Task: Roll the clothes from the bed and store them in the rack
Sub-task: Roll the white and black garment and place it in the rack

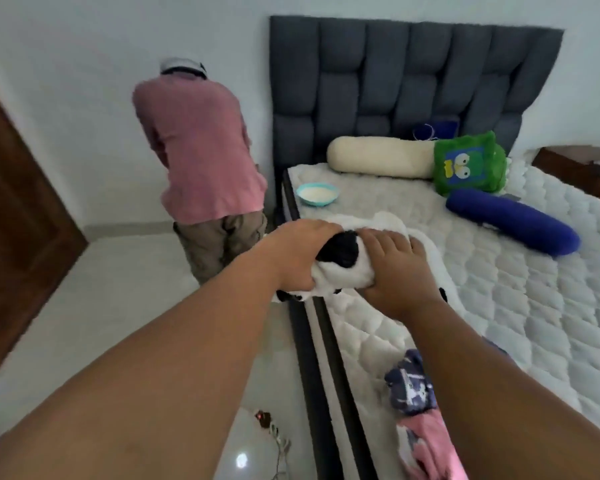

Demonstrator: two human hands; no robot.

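A white garment with black patches lies partly rolled at the left edge of the quilted white mattress. My left hand grips the roll's left end, which hangs slightly over the bed edge. My right hand presses on the roll's right side, fingers curled over it. The unrolled part of the garment spreads toward the headboard beyond my hands. Under my right forearm, a dark blue printed garment and a pink garment lie near the front edge. No rack is in view.
A person in a pink shirt bends over beside the bed's far left corner. A light blue bowl, cream bolster, green cushion and blue bolster lie near the dark headboard. A power strip lies on the floor.
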